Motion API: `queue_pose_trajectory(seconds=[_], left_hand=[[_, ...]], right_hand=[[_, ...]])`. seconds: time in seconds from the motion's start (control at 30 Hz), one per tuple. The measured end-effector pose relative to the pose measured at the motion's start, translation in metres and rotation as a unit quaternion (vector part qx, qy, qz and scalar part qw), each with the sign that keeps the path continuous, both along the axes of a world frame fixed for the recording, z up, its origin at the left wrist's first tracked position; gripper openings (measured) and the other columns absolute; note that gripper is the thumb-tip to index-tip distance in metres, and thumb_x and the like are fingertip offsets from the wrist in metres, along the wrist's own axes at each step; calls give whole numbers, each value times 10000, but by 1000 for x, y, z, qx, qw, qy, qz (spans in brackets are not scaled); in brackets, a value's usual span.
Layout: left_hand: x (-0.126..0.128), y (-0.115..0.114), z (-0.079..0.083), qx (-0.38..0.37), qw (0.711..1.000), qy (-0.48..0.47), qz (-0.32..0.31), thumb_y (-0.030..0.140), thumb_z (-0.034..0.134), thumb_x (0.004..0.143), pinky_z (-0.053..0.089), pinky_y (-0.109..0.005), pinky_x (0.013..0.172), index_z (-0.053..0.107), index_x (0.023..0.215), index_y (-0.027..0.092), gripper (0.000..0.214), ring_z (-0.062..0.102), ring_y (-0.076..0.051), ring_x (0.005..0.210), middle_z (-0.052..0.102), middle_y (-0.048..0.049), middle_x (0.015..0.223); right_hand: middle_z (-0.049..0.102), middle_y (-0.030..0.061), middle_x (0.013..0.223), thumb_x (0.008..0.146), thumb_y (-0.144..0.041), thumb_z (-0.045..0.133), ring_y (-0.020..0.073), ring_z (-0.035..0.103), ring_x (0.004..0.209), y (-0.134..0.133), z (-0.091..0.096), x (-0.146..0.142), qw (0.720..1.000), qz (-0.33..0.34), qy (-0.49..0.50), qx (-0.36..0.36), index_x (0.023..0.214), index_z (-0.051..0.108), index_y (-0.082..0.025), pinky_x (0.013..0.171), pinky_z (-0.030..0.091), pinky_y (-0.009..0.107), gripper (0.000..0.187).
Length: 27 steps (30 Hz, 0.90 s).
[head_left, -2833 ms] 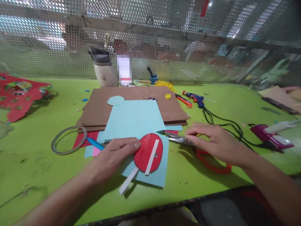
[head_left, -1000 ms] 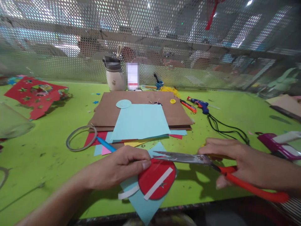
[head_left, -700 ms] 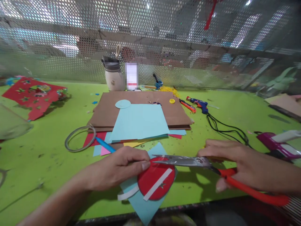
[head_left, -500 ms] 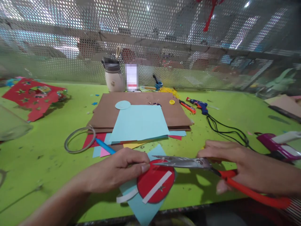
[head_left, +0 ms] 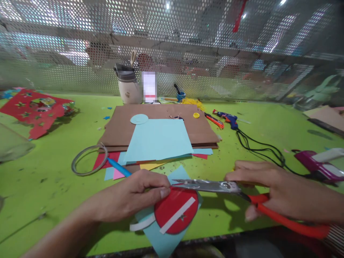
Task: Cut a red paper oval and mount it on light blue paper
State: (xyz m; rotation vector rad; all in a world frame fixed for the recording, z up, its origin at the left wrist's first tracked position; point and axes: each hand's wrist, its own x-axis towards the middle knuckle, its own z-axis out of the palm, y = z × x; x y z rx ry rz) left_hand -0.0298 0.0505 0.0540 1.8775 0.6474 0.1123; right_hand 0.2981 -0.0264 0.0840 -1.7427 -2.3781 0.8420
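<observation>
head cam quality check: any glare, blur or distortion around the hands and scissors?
Head view: wide-angle bowing curves the mesh screen and the table edge; bright hotspots blow out behind the mesh; the scissors blades glint but are readable; soft shadow under the right hand; left hand pinching the red disc is sharp; far corners smeared; one pixelated patch at the back.
</observation>
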Motion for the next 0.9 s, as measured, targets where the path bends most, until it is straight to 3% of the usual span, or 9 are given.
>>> queue_pose_trajectory(seconds=[0.3,0.57,0.73,0.9], left_hand=[[1,0,-2,-14,1000,-6,6,467,393,963,368,-240,597,528,745,169,393,432,-139,681,492,-7,729],[2,0,0,-19,1000,5,7,477,392,961,360,-239,600,500,722,173,402,427,-134,672,477,3,707],[2,1,0,-26,1000,1,0,462,397,962,351,-241,594,505,722,170,393,422,-129,660,474,8,705],[3,1,1,-10,1000,4,-1,449,391,967,345,-241,589,495,705,174,394,415,-131,656,464,9,692]], right_hand=[[704,76,1093,648,-605,770,328,664,1037,-5,-8,4,996,5,-22,89,1121,726,-326,774,579,337,551],[679,35,875,716,-522,761,245,679,838,-5,-2,2,997,34,-14,68,1102,720,-310,703,554,306,442],[667,36,870,719,-506,765,243,663,805,-4,-2,2,997,38,-15,72,1103,718,-309,649,524,291,433],[653,42,864,765,-496,725,249,650,813,-3,-3,2,998,38,-15,44,1120,707,-294,714,518,333,408]])
